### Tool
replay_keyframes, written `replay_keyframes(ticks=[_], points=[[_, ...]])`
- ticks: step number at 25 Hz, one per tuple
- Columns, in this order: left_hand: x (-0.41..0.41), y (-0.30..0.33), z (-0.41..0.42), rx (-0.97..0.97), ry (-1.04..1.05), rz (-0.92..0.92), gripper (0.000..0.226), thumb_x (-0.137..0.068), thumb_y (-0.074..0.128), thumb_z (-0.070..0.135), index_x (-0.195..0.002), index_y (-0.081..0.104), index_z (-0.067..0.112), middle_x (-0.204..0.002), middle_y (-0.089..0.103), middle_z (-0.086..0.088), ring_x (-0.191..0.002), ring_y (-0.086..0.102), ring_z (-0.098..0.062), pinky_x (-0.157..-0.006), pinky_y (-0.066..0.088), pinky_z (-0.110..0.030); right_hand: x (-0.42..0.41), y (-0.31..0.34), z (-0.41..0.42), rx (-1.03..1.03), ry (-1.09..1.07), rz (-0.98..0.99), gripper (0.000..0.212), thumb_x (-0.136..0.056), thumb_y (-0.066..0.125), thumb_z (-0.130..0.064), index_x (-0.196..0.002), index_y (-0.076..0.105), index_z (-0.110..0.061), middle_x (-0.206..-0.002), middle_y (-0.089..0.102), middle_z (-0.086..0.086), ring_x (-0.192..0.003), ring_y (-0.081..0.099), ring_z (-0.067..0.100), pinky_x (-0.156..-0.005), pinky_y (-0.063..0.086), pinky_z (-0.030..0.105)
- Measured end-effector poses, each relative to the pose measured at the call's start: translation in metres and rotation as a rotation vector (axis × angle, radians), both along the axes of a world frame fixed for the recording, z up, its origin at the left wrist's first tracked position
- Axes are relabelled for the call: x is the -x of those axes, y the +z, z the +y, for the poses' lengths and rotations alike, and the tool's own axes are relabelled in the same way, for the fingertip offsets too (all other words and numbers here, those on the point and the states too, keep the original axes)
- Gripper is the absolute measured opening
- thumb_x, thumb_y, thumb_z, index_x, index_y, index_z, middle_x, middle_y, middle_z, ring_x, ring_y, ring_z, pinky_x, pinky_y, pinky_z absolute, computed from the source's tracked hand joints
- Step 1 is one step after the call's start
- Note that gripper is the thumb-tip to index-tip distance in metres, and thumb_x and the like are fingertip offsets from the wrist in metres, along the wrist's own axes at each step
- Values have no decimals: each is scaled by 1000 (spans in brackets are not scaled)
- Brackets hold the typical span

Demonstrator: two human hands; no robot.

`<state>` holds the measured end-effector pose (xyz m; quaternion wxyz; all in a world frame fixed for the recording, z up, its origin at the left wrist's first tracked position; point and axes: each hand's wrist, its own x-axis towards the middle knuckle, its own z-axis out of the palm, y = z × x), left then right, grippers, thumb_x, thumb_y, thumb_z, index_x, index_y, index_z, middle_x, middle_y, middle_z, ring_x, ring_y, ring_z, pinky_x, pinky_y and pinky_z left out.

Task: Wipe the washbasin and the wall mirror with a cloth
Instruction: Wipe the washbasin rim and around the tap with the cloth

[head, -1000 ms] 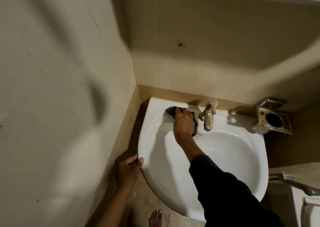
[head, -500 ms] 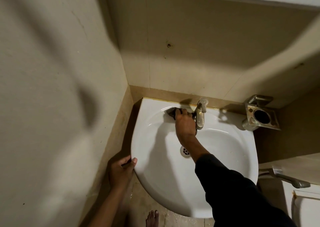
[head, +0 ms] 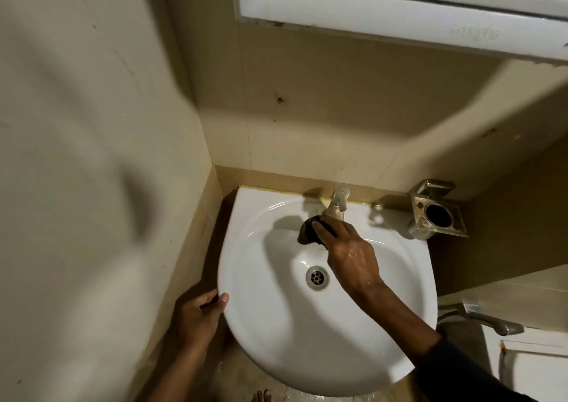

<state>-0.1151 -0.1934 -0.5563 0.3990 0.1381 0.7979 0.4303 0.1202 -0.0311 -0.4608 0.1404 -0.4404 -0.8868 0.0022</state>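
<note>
A white washbasin (head: 276,334) is fixed in the corner, with a metal drain (head: 317,277) in its bowl and a brass tap (head: 337,206) at its back rim. My right hand (head: 350,252) presses a dark cloth (head: 309,232) against the bowl's inner back slope, just below the tap. My left hand (head: 199,318) grips the basin's left outer rim, thumb on the edge. The white frame (head: 384,11) of the wall mirror runs along the top; its glass is almost out of view.
A metal wall holder with a round hole (head: 438,214) hangs right of the basin. A metal lever handle (head: 485,320) and a white fixture (head: 534,368) sit at the lower right. A beige wall (head: 92,186) stands close on the left. Toes (head: 261,397) show below the basin.
My right hand and the cloth have slid from the back rim left of the tap down into the bowl below the tap. The view has tilted up, showing the mirror frame. The left hand stays.
</note>
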Motion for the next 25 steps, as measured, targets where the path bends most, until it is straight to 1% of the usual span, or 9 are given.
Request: replay_keyframes(ticks=[3, 6, 8, 10, 12, 14, 17, 21, 25], points=[[0, 1, 0, 42, -6, 13, 43, -80, 76, 15, -120, 65, 2, -117, 69, -16, -100, 63, -28, -94, 49, -38, -10, -6, 1, -88, 2, -11, 70, -56, 70, 16, -119, 65, -13, -122, 64, 8, -99, 64, 30, -51, 54, 31], [-3, 12, 8, 75, -22, 69, 53, -80, 75, 14, -130, 58, 11, -131, 62, -14, -116, 59, -31, -100, 48, -44, -29, -14, -2, -135, -25, 34, 67, -61, 69, 17, -123, 66, -9, -125, 64, 13, -108, 62, 33, -63, 57, 35], [-8, 25, 21, 75, -116, 260, 60, -81, 71, 13, -138, 51, 18, -139, 55, -9, -122, 56, -31, -98, 48, -43, -40, -18, -1, -126, -56, 38, 68, -60, 73, 17, -122, 66, -8, -125, 64, 14, -109, 62, 35, -64, 58, 36], [-11, 35, 44, 28, -279, 541, 57, -84, 67, 18, -138, 49, 22, -141, 52, -5, -125, 54, -28, -93, 48, -38, -39, -21, 7, -83, -54, -3, 70, -57, 77, 16, -122, 67, -9, -124, 64, 12, -104, 64, 33, -57, 55, 32], [-12, 32, 72, -33, -505, 758, 55, -87, 62, 27, -139, 47, 26, -147, 47, 0, -132, 48, -24, -99, 48, -39, -31, -22, 14, -29, -44, -41, 73, -56, 74, 17, -123, 65, -11, -126, 63, 10, -100, 65, 31, -49, 52, 30], [-8, 19, 100, -23, -704, 970, 52, -89, 58, 31, -140, 47, 24, -148, 47, -1, -135, 46, -23, -104, 46, -43, -27, -22, 22, 3, -54, -40, 73, -59, 71, 17, -126, 62, -12, -126, 63, 9, -99, 64, 31, -47, 53, 31], [3, 13, 135, 94, -903, 1184, 48, -93, 52, 30, -140, 46, 20, -152, 43, -6, -139, 41, -26, -107, 41, -45, -22, -20, 31, 53, -154, -2, 67, -69, 67, 11, -130, 58, -16, -119, 63, 8, -91, 62, 31, -49, 50, 33], [19, 11, 156, 227, -1033, 1225, 50, -98, 40, 30, -147, 35, 18, -158, 31, -6, -140, 37, -25, -111, 36, -42, -12, -18, 39, 118, -211, 25, 56, -80, 63, 4, -132, 56, -18, -109, 63, 10, -87, 59, 33, -54, 45, 33], [16, 12, 157, 278, -1056, 1221, 54, -96, 43, 28, -148, 33, 18, -159, 30, -6, -141, 37, -25, -112, 35, -42, -26, -21, 35, 133, -123, -29, 62, -78, 65, 6, -132, 55, -22, -127, 60, 4, -91, 62, 31, -52, 49, 32]])
